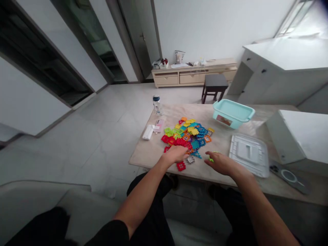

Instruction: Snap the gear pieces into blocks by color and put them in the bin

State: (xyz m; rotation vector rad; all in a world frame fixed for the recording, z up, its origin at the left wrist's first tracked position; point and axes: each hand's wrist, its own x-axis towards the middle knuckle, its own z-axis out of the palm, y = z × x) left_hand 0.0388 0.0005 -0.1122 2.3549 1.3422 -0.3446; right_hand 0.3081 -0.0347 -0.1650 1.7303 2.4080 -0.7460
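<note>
A heap of colourful plastic interlocking building tiles lies on the table, in red, yellow, green, blue and orange. At its near edge my left hand reaches over the red tiles, palm down, with its fingers stretched out and their tips partly hidden. Just right of the heap, my right hand has thumb and fingers around a yellow-green tile, mostly covered by the hand. A red square tile and a grey window-shaped tile lie apart from the heap, close to my left hand.
Behind the heap on the right stands a turquoise tub; its pale lid lies nearer me. A phone, a white case and a bottle are at left. A white box and dark device sit at right.
</note>
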